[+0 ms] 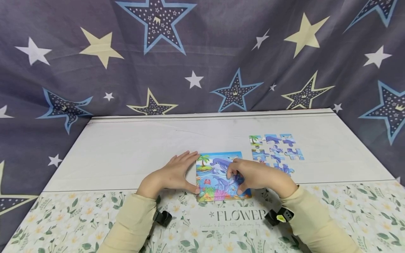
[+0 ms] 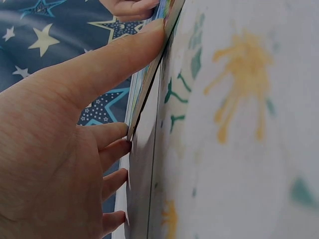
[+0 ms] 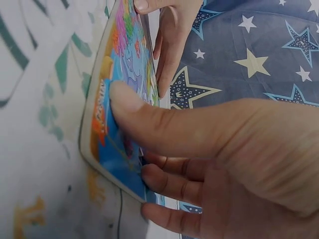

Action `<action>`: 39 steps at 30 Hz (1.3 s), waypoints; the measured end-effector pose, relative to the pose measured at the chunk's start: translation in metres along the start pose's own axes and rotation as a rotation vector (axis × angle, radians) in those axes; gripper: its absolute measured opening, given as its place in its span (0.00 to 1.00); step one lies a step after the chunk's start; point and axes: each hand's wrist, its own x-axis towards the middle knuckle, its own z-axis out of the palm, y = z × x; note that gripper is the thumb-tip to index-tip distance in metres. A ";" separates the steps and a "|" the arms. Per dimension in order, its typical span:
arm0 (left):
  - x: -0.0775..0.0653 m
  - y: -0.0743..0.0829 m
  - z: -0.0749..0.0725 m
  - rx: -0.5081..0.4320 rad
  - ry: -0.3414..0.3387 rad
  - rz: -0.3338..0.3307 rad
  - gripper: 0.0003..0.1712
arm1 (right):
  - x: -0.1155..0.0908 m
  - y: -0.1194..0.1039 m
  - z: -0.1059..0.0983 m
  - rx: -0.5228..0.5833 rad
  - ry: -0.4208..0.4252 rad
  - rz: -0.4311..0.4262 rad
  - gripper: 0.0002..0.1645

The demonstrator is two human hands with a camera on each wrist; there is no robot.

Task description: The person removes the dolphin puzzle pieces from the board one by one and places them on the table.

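A colourful picture puzzle board (image 1: 205, 177) with dolphins, a palm tree and coral lies flat on the tabletop. My left hand (image 1: 177, 172) is spread along its left edge, fingers extended and thumb tip touching near the lower left corner. Over the right half reaches my right hand (image 1: 253, 174), fingers bent and set apart from the thumb. In the right wrist view, the thumb (image 3: 149, 117) rests on the printed face near a corner, and the other fingertips touch near the edge. I see no loose piece in this hand, though its fingers hide part of the board.
Several loose puzzle pieces (image 1: 275, 149) lie in rough rows right of the board, the nearest partly behind the right forearm. A floral cloth (image 1: 79, 218) with FLOWER lettering covers the near side. Behind the table hangs a star-patterned curtain (image 1: 205, 56).
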 end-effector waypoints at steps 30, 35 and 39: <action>0.005 0.006 0.001 0.006 -0.033 -0.032 0.69 | -0.008 -0.005 0.004 -0.011 0.040 0.027 0.16; 0.004 0.006 0.002 0.002 -0.030 -0.030 0.69 | -0.013 -0.004 0.004 0.014 0.055 -0.006 0.17; 0.003 0.005 0.001 0.000 -0.026 -0.033 0.69 | -0.017 -0.002 0.003 0.052 0.070 -0.027 0.13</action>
